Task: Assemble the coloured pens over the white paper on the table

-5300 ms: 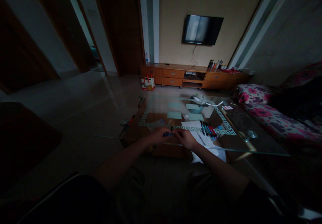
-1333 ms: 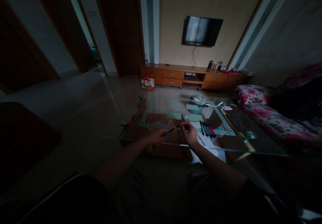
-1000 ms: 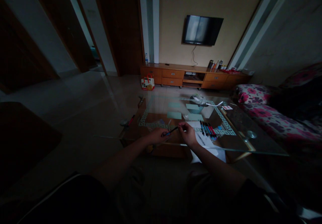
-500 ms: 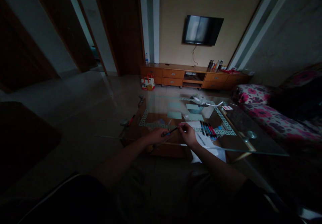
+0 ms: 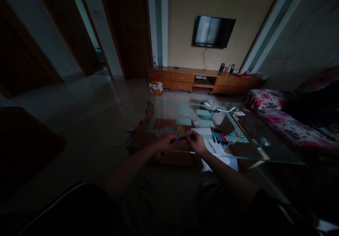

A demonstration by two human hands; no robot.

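A dark pen (image 5: 180, 138) with a bit of blue is held level just above the near edge of the glass table (image 5: 172, 123). My left hand (image 5: 164, 143) is closed around its left end. The fingers of my right hand (image 5: 196, 142) pinch at its other end, and the exact tip is hidden by them. To the right, several pens (image 5: 217, 136) in black, blue and red lie side by side. They rest by white paper (image 5: 205, 135), part of which hangs at the table's front edge.
A crumpled plastic bag (image 5: 210, 104) and a red-and-white card (image 5: 239, 113) lie toward the table's far right. A red item (image 5: 138, 126) is at the left corner. Beyond stand a gift bag (image 5: 155, 87) and a TV cabinet (image 5: 182, 77); a floral sofa (image 5: 280, 117) is right.
My right hand has shifted slightly left along the pen, closer to my left hand. The pen sits a little flatter. The rest looks the same.
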